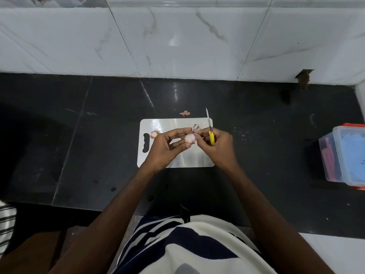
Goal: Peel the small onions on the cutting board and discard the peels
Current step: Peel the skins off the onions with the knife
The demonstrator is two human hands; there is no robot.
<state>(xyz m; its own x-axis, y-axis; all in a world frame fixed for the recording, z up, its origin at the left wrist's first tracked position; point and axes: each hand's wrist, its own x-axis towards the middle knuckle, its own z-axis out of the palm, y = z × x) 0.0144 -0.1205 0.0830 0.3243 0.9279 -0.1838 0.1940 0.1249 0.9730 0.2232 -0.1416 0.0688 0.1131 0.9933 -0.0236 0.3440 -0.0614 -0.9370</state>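
A white cutting board lies on the dark counter. Above it my left hand holds a small pale-pink onion between fingertips and thumb. My right hand grips a yellow-handled knife, its blade pointing away from me, while its fingertips pinch a strip of peel at the onion's right side. Another small onion sits on the board near the handle slot. A bit of onion and peel lies on the board just beyond my hands.
A scrap of peel lies on the counter behind the board. Two clear plastic boxes with red rims stand at the right edge. A white marble-tiled wall rises behind the counter.
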